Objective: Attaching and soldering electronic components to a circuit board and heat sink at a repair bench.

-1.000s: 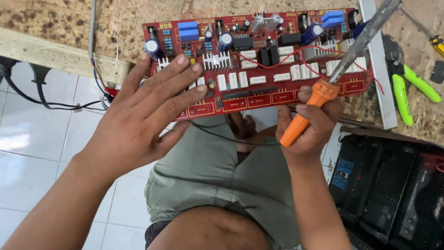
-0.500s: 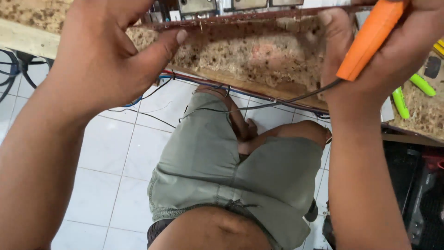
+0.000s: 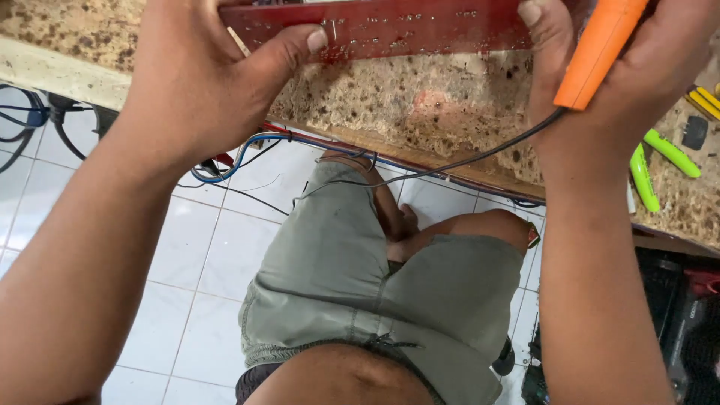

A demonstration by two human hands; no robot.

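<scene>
Head view: left hand (image 3: 195, 82) clamps the left end of a red circuit board (image 3: 390, 28), thumb across its solder side. Right hand (image 3: 607, 82) grips the board's right end and also an orange-handled soldering iron (image 3: 600, 49), its black cord (image 3: 450, 161) trailing down. Board is held raised above the speckled stone table (image 3: 420, 105). Green-handled pliers (image 3: 656, 161) lie on the table beside the right wrist.
</scene>
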